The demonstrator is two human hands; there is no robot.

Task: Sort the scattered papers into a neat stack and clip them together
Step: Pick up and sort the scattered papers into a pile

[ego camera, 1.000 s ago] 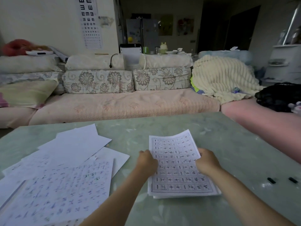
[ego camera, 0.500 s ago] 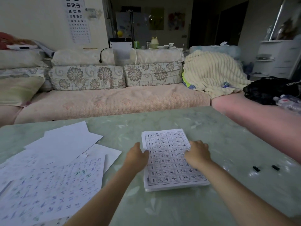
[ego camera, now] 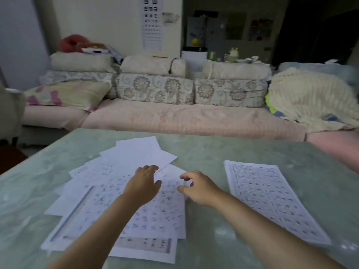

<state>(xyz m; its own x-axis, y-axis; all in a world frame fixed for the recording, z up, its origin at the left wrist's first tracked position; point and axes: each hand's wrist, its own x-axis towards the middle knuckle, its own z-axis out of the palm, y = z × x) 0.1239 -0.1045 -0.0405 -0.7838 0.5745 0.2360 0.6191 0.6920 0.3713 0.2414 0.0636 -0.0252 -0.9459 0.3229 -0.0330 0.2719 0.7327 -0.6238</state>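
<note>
scattered papers [ego camera: 93,200] overlap askew, edges apart from squared stack [ego camera: 272,199].

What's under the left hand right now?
Scattered papers: a blank sheet at the fingertips, a printed sheet beneath the palm. More sheets peek out below them; how many lie covered, and whether the left hand touches them, cannot be told.

One neat stack [ego camera: 272,199], one scattered heap [ego camera: 136,152], two hands [ego camera: 142,183] [ego camera: 200,188], one table [ego camera: 204,150].
</note>
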